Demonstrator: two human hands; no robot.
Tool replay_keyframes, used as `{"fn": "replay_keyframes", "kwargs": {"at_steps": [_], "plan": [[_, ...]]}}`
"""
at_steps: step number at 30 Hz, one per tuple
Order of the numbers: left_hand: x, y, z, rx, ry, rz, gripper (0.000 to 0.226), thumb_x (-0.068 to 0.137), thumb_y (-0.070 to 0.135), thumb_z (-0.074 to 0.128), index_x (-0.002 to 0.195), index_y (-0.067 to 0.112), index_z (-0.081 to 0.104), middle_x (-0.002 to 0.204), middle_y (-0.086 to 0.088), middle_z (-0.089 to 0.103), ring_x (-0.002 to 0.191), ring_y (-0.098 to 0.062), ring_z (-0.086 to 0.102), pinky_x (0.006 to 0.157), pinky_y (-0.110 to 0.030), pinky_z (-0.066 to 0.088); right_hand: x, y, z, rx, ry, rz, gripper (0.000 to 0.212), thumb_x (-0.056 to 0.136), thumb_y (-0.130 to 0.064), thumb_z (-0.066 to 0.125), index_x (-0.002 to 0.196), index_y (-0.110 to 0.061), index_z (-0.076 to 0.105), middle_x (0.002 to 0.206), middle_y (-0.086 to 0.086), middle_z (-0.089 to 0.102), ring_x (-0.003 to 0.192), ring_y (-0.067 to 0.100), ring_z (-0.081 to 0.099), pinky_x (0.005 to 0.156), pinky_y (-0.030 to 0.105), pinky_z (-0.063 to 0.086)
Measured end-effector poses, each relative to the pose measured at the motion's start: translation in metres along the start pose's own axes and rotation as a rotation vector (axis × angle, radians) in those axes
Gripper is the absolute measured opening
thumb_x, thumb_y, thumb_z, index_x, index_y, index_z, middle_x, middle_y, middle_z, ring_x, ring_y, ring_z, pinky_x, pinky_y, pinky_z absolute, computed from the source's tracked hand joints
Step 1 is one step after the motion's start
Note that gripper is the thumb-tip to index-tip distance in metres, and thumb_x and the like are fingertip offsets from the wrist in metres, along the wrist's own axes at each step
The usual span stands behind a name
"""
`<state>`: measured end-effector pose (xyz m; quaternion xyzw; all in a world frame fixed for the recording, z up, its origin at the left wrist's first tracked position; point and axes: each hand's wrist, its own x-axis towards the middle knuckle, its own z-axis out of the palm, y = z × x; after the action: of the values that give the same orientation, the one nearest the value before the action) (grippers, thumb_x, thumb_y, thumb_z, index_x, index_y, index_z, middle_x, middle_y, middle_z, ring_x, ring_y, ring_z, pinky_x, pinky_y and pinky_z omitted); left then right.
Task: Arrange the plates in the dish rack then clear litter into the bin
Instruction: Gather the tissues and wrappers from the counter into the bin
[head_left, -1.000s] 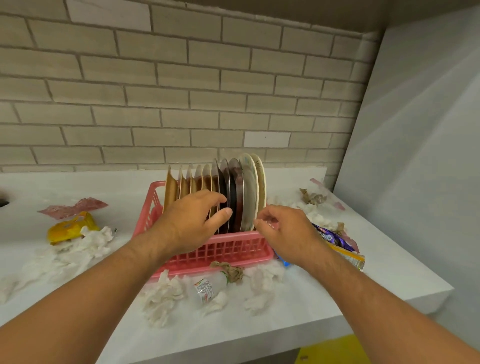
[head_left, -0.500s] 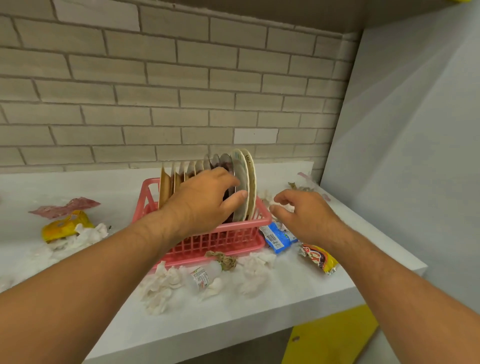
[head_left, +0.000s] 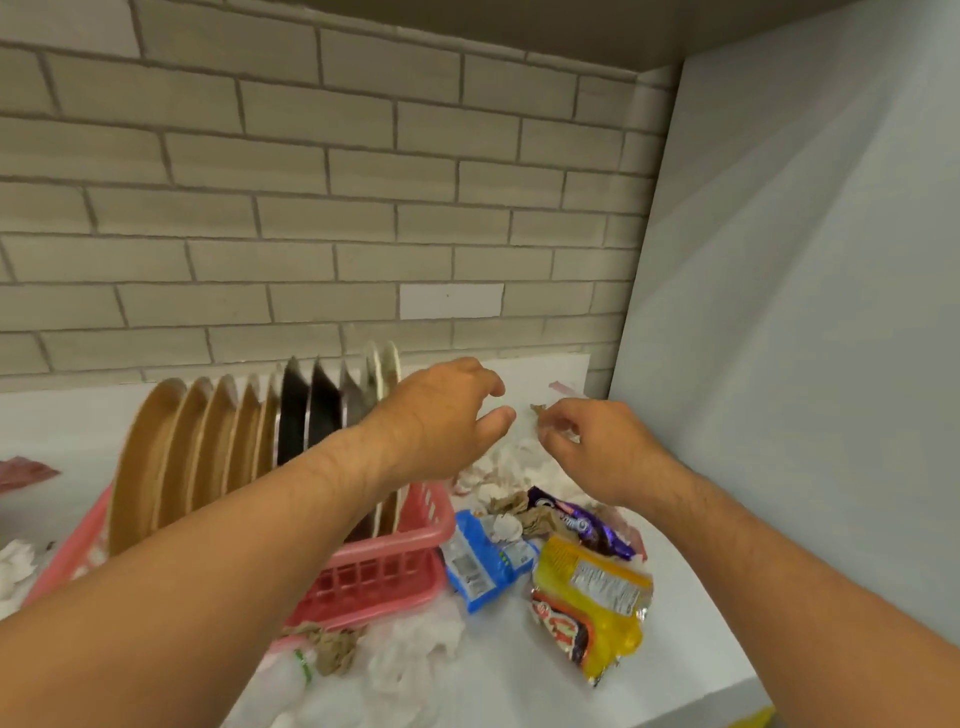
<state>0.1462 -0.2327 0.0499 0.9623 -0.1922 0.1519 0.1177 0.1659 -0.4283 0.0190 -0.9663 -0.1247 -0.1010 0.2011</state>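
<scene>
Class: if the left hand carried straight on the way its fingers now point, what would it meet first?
Probably the right hand: the left hand points rightward at its curled fingers, a small gap apart. Depth is unclear; it might pass above them toward the brown scrap behind.

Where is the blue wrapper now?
In the head view the blue wrapper lies on the counter, right of the pink dish rack, left of the yellow packet.

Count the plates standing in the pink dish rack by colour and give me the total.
Tan plates: 5
Black plates: 2
Grey plate: 1
White plates: 2
Total: 10, all upright in the dish rack
</scene>
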Motion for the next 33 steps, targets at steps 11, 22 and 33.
{"fn": "replay_keyframes", "kwargs": {"at_steps": [11,22,33], "plan": [[0.130,0.008,0.110,-0.100,-0.200,-0.193,0.046,0.096,0.047,0.041,0.136,0.024,0.046,0.137,0.002,0.048,0.124,-0.019,0.046,0.103,-0.034,0.039,0.084,0.157,0.011,-0.063,-0.189,0.291,0.030,0.093,-0.027,0.057,0.120,-0.018,0.065,0.122,0.004,0.062,0.100,0.024,0.061,0.075,0.024,0.046],[0.195,-0.005,0.183,-0.111,-0.275,-0.355,0.045,0.097,0.043,0.041,0.139,0.026,0.043,0.138,0.005,0.046,0.124,-0.017,0.046,0.101,-0.030,0.040,0.168,0.203,0.085,0.099,-0.269,0.295,0.068,0.082,-0.060,0.060,0.136,-0.022,0.043,0.127,0.001,0.058,0.113,0.024,0.057,0.090,0.035,0.050],[0.215,-0.016,0.206,-0.139,-0.267,-0.408,0.039,0.100,0.035,0.036,0.137,0.026,0.044,0.140,0.006,0.045,0.126,-0.018,0.045,0.101,-0.028,0.039,0.180,0.241,0.110,-0.066,-0.138,0.235,0.038,0.095,-0.010,0.037,0.124,-0.017,0.060,0.111,0.009,0.068,0.100,0.028,0.064,0.081,0.030,0.050]]}}
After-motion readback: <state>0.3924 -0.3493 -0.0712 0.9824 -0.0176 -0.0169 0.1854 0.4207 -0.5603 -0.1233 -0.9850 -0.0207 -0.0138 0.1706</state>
